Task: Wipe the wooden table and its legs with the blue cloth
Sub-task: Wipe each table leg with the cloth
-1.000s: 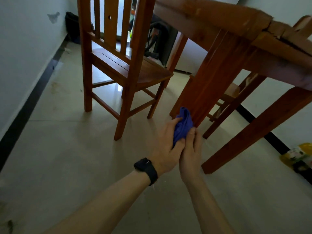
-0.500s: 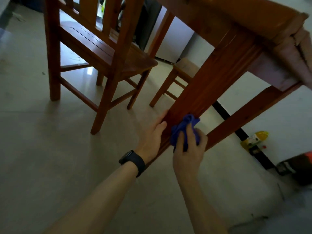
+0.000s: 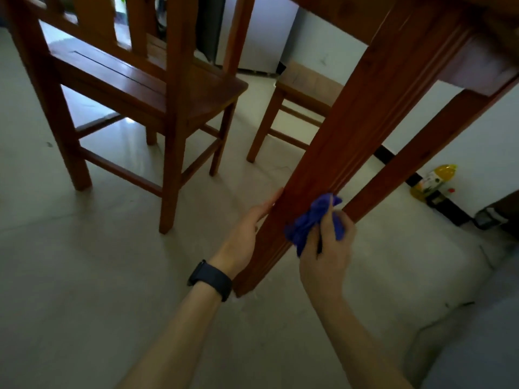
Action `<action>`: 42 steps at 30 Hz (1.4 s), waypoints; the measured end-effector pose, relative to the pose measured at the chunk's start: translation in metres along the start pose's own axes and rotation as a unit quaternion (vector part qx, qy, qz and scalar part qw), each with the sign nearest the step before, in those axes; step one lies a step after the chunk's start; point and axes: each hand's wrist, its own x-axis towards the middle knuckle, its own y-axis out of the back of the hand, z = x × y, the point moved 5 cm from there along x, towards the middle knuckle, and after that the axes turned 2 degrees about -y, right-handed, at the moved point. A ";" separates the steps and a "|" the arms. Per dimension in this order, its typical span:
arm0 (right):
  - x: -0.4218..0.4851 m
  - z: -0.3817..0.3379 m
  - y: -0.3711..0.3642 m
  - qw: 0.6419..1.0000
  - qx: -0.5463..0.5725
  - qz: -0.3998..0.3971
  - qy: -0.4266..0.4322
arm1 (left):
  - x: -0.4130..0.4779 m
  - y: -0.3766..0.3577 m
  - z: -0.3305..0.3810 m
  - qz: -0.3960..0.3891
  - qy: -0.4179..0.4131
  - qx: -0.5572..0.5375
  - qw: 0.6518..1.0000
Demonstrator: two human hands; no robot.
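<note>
Here the cloth (image 3: 309, 220), soft and light, is bunched in the curled right hand (image 3: 325, 254) against the lower desk leg (image 3: 351, 136), probably best kept wadded so it cannot slip, while the left hand (image 3: 247, 228) rests straight-fingered on its other side.

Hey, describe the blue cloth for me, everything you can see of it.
The blue cloth is a small, deep blue rag, soft and crumpled into a bunch, not spread flat. The right hand grips it with curled fingers, and folds stick out above and to the left of the hand. It is pressed against the right side of the near wooden table leg, low down, clear of the floor.
</note>
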 end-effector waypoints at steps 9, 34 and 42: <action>0.004 -0.024 0.034 0.995 0.025 0.012 -0.095 | 0.010 0.013 0.014 -0.036 0.088 0.040 0.995; 0.014 -0.034 0.022 0.926 0.137 -0.106 -0.336 | -0.015 0.036 0.036 0.076 -0.034 0.061 0.995; 0.037 -0.031 0.018 0.906 0.266 -0.202 -0.261 | 0.021 -0.030 0.142 0.128 -0.417 0.252 0.864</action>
